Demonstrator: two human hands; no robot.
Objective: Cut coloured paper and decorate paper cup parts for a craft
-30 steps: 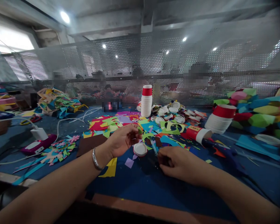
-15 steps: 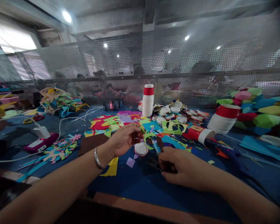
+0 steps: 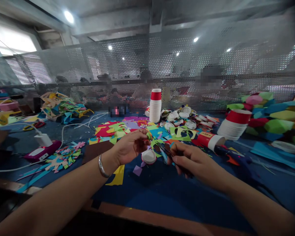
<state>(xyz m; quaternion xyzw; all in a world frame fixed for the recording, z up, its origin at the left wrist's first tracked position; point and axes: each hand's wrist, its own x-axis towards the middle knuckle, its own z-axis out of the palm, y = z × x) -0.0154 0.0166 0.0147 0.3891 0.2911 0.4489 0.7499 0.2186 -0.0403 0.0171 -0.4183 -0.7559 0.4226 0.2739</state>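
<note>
My left hand [image 3: 134, 146], with a silver bangle at the wrist, is closed in a pinch on a small piece of green paper [image 3: 149, 135] that its fingers partly cover. To its right, my right hand [image 3: 189, 159] is closed round a pair of scissors [image 3: 167, 151]. The blades point up and left toward the left fingertips; the handles are mostly hidden in the palm. Just below the left fingers lies a white cup bottom with a red edge [image 3: 148, 156] on the blue tabletop. Small purple paper pieces [image 3: 137, 170] lie beside it.
A tall stack of paper cups [image 3: 155, 109] stands behind the coloured scraps, with cut cup bottoms [image 3: 184, 115] beside it. Another cup stack [image 3: 236, 124] leans at right, near a lying red cup [image 3: 207, 140] and a blue glue gun [image 3: 236, 160]. A purple power strip [image 3: 43, 150] lies left.
My right hand has raised the scissors and turned the blades up toward the left fingertips. My left hand has stayed almost in place.
</note>
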